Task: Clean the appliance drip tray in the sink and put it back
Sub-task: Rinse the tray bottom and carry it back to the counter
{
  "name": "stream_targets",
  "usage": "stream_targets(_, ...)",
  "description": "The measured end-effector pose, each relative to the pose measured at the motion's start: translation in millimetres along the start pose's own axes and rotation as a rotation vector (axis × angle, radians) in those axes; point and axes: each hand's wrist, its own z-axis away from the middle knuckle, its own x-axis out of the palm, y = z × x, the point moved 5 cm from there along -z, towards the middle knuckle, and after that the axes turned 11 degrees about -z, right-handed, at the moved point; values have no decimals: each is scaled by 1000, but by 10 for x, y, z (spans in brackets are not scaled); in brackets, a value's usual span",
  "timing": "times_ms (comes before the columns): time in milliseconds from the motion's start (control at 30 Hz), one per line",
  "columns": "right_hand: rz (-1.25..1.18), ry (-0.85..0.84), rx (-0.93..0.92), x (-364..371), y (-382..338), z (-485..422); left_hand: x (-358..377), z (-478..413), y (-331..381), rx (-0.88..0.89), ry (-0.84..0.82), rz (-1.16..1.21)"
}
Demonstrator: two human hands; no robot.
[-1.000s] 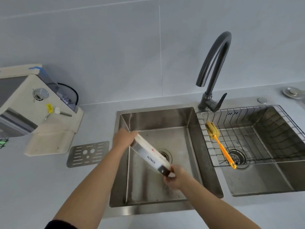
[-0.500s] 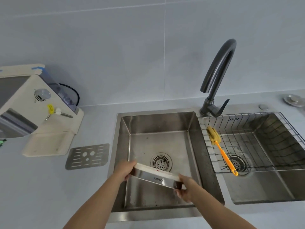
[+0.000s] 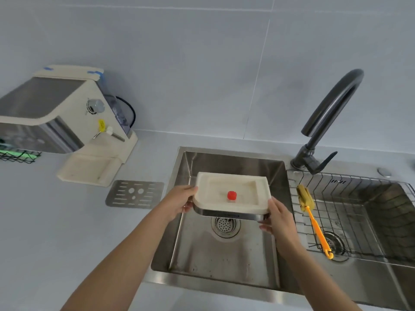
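I hold the cream drip tray (image 3: pixel 244 204) level and open side up over the left sink basin (image 3: pixel 224 265). A small red float stands in its middle. My left hand (image 3: pixel 179 202) grips the tray's left end and my right hand (image 3: pixel 277 217) grips its right end. The cream appliance (image 3: pixel 67 117) sits on the counter at the left, its base (image 3: pixel 89 169) bare. The tray's perforated metal grate (image 3: pixel 134 194) lies flat on the counter between the appliance and the sink.
A dark curved faucet (image 3: pixel 325 122) rises between the two basins. The right basin holds a wire rack (image 3: pixel 359 198) with a yellow-handled brush (image 3: pixel 314 223) in it. A black wire basket (image 3: pixel 18 156) sits at the far left edge.
The tray went from tilted on edge in the basin to level and open side up, lifted higher over the sink. Both hands stayed on its ends.
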Motion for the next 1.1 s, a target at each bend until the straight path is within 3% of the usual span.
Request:
stream_targets(333, 202, -250, -67, 410, 265, 347, -566, 387, -426, 58, 126, -155)
stream_targets(567, 300, -323, -30, 1065, 488, 574, -1162, 532, -864, 26, 241, -215)
stream_targets(1100, 460, -132, 94, 2645, 1048, 1145, -2662, 209, -1729, -63, 113, -365)
